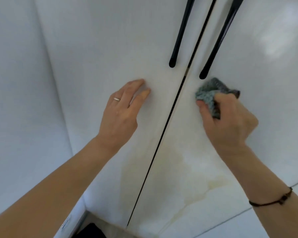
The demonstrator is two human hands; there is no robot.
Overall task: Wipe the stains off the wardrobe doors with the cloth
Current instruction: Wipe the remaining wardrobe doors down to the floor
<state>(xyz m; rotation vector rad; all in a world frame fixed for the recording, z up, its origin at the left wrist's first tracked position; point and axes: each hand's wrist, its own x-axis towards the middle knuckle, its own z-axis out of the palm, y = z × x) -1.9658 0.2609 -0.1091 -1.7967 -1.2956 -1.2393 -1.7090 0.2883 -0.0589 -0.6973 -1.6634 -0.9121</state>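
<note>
The right hand (227, 124) clamps a bunched cloth (208, 95) between thumb and curled fingers and presses it to the right door (265, 83). The cloth sits just right of the gap (162, 134), directly under the tip of that side's handle (218, 40). The left hand (122, 112) lies flat with fingers straight and close, holding nothing. It rests on the left door (110, 48), left of the gap at about the same height.

To wipe well, the braced left hand should probably hold the doors steady while the right presses the cloth as a broad, even pad. The strokes would then work down beside the gap to the stains (205, 182). These are yellowish, cloudy-edged patches lower down on both sides of the gap, the larger one to its right. Turning the cloth to a clean face would likely prevent smearing.

The doors are smooth, glossy white panels catching glare. The cloth is grey-green, soft and crumpled, with a nubby knit or waffle texture. Both handles are slim black bars with rounded ends, and the gap is a thin dark line.
</note>
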